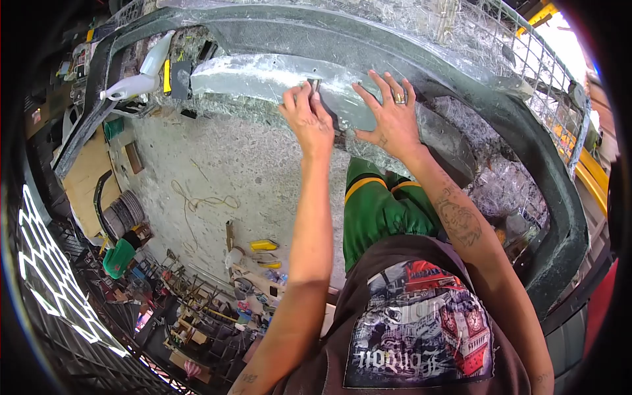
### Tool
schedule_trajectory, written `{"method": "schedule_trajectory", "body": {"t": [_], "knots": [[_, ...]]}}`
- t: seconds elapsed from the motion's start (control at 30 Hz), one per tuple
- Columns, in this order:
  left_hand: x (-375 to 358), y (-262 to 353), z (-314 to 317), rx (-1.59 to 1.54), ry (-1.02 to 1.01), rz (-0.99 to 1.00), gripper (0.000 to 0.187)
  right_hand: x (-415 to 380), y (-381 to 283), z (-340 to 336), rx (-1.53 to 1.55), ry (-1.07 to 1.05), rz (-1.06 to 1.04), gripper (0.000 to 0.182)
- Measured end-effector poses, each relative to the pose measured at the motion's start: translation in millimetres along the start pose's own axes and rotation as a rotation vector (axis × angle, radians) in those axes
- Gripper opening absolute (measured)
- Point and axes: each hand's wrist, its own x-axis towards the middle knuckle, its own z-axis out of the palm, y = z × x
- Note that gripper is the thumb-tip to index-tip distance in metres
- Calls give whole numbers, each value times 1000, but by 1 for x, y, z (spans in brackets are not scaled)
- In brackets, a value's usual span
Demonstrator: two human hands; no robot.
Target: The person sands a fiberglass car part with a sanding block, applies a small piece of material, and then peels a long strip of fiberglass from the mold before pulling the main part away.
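A long, curved grey panel (253, 78) with white scuffed patches and small holes lies across the bench in front of me. My left hand (307, 122) rests at its near edge, fingers curled and pressed together around a small dark piece, partly hidden, whose kind I cannot make out. To its right, my right hand (394, 118) lies on the panel's right part with its fingers spread, wearing a ring and holding nothing. A larger dark curved frame (283, 21), like a car bumper, arches behind the panel and down the right side.
White plastic bottles (135, 85) lie at the left beside a yellow strip (166, 76) and a dark block (181, 79). Wire mesh (533, 49) stands at the upper right. On the concrete floor (217, 158) are a thin cord (191, 201), a green container (120, 258) and many tools.
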Motion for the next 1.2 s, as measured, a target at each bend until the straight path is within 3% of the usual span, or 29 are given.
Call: {"method": "schedule_trajectory", "body": {"t": [0.13, 0.27, 0.37, 0.4, 0.53, 0.63, 0.67, 0.77, 0.9, 0.97, 1.03, 1.2], "knots": [[45, -26, 1, 25, 6, -41, 28, -5, -3, 0, 14, -24, 16, 101], [-13, 7, 9, -3, 34, -8, 24, 2, -1, 0, 19, -23, 22, 101], [28, -15, -1, -10, -47, 30, 24, 0, -1, -2, 23, -8, 3, 102], [40, -25, 4, -60, 32, 2, 23, -3, -3, 0, 26, -17, 6, 102], [-11, 18, 12, -73, 62, -19, 22, 6, -1, -2, -1, -14, 17, 108], [15, 2, -1, -62, -51, 76, 21, 1, 0, 1, 14, -19, 22, 115], [32, -9, 2, -29, 12, 85, 20, 1, 0, 2, 35, 3, 22, 118], [22, -2, 8, -16, 37, 0, 21, 0, 1, 4, 16, 7, 25, 122], [-4, 8, 6, -73, -26, 106, 23, 0, -1, 3, -15, -33, 45, 125], [21, -5, 8, -54, -63, 94, 23, 1, 0, 4, 26, -5, 42, 128], [31, -5, 12, -55, 49, 30, 23, -6, -2, 6, 10, -11, 40, 128], [0, 10, 8, -87, -77, 52, 22, 2, 0, 4, -19, -13, 39, 129]]}}
